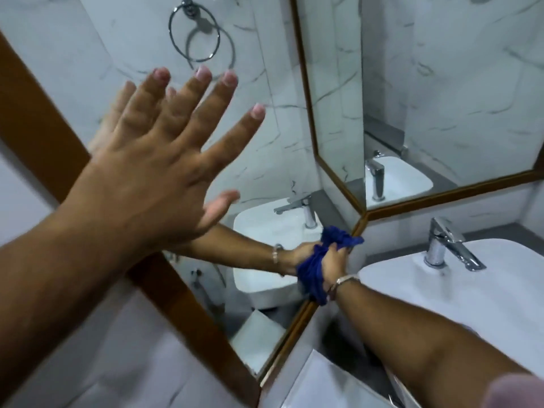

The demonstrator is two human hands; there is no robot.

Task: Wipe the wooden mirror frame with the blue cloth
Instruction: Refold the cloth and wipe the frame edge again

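The wooden mirror frame (297,328) runs diagonally from near left up to a corner by the sink (471,290) and tap (447,245). The left hand (153,172) is spread flat and empty against the glass. The right hand (332,266) is clenched round the bunched blue cloth (312,278), pressed on the frame's lower strip. Best to keep firm pressure and follow the wood's edge, not the glass.

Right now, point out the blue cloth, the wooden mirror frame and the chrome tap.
blue cloth (312,269): head view, bunched middle.
wooden mirror frame (297,325): head view, lower edge.
chrome tap (444,245): head view, body.
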